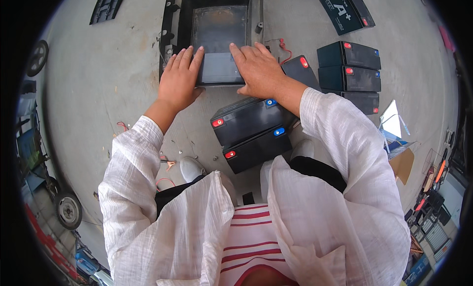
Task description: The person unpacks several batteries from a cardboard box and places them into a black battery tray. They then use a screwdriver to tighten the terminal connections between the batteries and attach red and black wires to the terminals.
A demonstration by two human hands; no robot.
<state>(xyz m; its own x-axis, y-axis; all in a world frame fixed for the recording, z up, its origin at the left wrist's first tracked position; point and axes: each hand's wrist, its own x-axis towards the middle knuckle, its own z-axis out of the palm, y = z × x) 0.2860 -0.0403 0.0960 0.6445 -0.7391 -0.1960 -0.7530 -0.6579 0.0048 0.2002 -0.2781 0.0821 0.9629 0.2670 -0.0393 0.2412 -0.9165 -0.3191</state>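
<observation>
A black open-topped case lies on the floor in front of me, its inside lined with a dull grey bottom. At its near end sits a smooth grey panel. My left hand rests on the near left corner, fingers stretched forward, thumb low by the near edge. On the near right corner my right hand lies with its fingers stretched over the panel's side. Neither palm shows. Closest to my right wrist are two black batteries with red and blue terminals.
Another battery is partly behind my right arm. Further right are several stacked batteries and a single one. A red wire lies beside the case. Small nuts and a clip are scattered near my left shoe.
</observation>
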